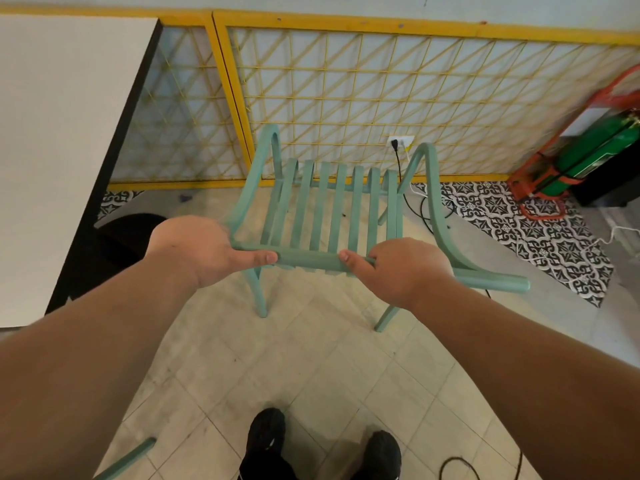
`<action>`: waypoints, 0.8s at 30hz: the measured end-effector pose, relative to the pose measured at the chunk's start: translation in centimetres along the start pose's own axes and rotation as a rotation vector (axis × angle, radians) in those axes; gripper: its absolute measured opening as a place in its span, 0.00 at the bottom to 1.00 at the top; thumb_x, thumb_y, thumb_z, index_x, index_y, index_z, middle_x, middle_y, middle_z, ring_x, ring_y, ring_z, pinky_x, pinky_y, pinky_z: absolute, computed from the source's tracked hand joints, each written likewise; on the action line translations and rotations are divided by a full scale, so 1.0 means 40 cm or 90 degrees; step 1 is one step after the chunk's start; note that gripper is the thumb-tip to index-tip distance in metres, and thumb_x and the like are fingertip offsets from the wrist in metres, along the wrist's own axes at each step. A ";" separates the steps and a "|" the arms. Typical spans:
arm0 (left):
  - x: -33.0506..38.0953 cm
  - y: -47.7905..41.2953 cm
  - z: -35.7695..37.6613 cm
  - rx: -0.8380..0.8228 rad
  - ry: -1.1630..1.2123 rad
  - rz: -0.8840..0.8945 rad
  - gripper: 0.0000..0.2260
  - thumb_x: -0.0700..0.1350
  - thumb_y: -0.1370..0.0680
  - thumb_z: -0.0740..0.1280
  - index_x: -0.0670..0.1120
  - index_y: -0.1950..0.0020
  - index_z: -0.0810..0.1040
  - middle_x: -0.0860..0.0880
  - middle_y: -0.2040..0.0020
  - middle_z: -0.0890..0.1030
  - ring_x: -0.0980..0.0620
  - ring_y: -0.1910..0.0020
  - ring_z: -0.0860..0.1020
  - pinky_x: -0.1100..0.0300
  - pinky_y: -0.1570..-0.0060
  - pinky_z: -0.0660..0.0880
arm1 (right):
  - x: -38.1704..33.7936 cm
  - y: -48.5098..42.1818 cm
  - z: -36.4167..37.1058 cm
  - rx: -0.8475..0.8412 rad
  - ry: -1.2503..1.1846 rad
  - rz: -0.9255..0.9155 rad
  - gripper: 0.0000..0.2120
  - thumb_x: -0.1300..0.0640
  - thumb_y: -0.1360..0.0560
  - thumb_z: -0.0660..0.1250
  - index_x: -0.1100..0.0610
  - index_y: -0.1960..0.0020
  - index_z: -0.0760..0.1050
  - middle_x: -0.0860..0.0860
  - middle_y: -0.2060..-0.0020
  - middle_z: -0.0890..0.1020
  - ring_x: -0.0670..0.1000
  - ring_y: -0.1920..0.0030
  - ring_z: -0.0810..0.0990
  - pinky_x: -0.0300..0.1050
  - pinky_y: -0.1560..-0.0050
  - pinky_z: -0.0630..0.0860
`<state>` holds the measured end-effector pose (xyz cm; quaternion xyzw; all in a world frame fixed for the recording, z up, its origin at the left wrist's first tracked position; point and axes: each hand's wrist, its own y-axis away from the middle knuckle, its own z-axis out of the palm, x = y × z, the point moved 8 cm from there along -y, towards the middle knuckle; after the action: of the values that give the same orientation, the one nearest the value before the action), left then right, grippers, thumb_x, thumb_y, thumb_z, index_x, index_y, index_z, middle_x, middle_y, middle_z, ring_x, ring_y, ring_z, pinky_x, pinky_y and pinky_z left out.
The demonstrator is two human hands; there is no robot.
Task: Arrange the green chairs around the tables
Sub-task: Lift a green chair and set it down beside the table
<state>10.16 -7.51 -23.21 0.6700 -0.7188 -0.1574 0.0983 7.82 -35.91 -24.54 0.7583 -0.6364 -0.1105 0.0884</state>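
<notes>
A green slatted chair (pixel 332 206) stands in front of me, its back rail nearest to me and its seat facing the yellow lattice wall. My left hand (pixel 201 247) grips the left end of the back rail. My right hand (pixel 398 268) grips the same rail further right, thumb on top. A white table (pixel 59 133) with a dark edge sits to the left of the chair. Part of another green chair (pixel 128 459) shows at the bottom left.
A yellow lattice partition (pixel 381 98) runs behind the chair, with a wall socket (pixel 400 142) and black cable trailing to the floor. A green gas cylinder (pixel 595 157) in a red stand is at the right. My black shoes (pixel 322 445) are on the tiled floor.
</notes>
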 end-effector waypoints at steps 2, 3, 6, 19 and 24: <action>0.001 0.003 -0.002 0.007 0.002 0.001 0.45 0.90 0.48 0.40 0.50 0.77 0.69 0.54 0.82 0.66 0.51 0.80 0.71 0.58 0.77 0.65 | 0.004 0.001 0.001 -0.003 0.002 -0.004 0.47 0.16 0.34 0.32 0.51 0.68 0.75 0.46 0.76 0.74 0.49 0.76 0.76 0.42 0.74 0.74; 0.003 0.005 -0.003 0.011 0.005 0.000 0.45 0.90 0.48 0.40 0.49 0.78 0.69 0.54 0.82 0.66 0.51 0.80 0.71 0.58 0.77 0.65 | 0.006 0.002 0.002 -0.005 0.003 -0.007 0.46 0.16 0.34 0.32 0.51 0.68 0.74 0.46 0.76 0.73 0.49 0.76 0.75 0.42 0.74 0.74; 0.010 0.014 -0.004 0.021 0.016 -0.006 0.44 0.90 0.48 0.41 0.49 0.78 0.68 0.53 0.82 0.65 0.50 0.81 0.71 0.58 0.77 0.65 | 0.015 -0.001 -0.001 -0.001 0.007 -0.019 0.46 0.16 0.34 0.32 0.50 0.69 0.73 0.46 0.76 0.72 0.48 0.76 0.73 0.42 0.74 0.73; 0.099 0.095 0.026 -0.006 0.071 -0.074 0.46 0.90 0.49 0.40 0.48 0.76 0.71 0.52 0.79 0.71 0.49 0.77 0.77 0.57 0.77 0.68 | 0.094 -0.021 -0.026 0.025 0.060 -0.086 0.49 0.15 0.36 0.31 0.53 0.71 0.73 0.46 0.76 0.73 0.49 0.74 0.76 0.42 0.72 0.73; 0.136 0.120 0.029 -0.025 0.079 -0.085 0.45 0.90 0.48 0.39 0.50 0.75 0.68 0.53 0.79 0.68 0.51 0.80 0.72 0.59 0.78 0.65 | 0.121 -0.027 -0.030 0.020 0.053 -0.092 0.49 0.14 0.38 0.31 0.52 0.71 0.74 0.46 0.76 0.73 0.49 0.74 0.76 0.43 0.73 0.72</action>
<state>4.83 -12.54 -22.96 0.7230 -0.6617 -0.1355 0.1449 9.99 -40.49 -23.95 0.8073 -0.5776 -0.0753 0.0947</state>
